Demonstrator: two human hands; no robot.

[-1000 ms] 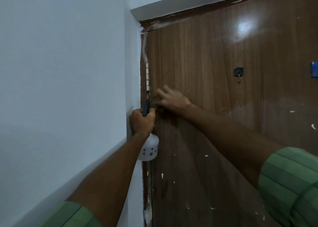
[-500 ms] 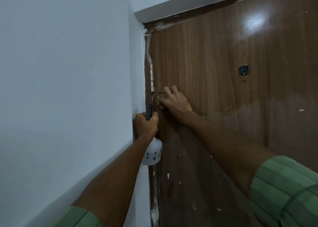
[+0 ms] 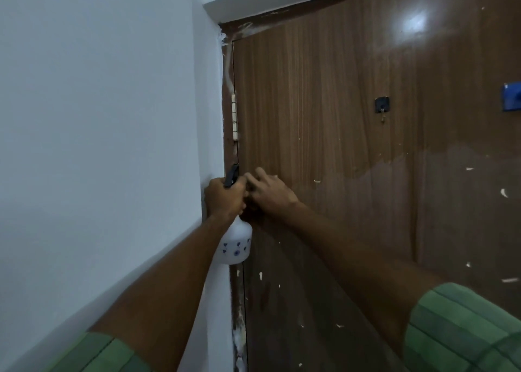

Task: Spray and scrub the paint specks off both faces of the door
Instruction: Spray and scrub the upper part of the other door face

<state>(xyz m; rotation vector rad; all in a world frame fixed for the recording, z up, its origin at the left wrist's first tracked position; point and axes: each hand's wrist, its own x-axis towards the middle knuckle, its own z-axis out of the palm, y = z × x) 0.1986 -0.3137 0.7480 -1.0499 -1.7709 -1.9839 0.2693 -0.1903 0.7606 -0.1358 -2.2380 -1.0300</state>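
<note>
Head view is showing the left hand wrapping its grip around the neck of the spray bottle at the hinge edge of the door, while the right hand is pressing curled fingers against the wood; whether a scrubber is under them I cannot tell. Crowding so close, the hands risk bumping, or spray wetting the wall at nine o'clock. Specks are remaining at three and five o'clock, a hook is sitting at one o'clock, and the hinge at twelve.
</note>
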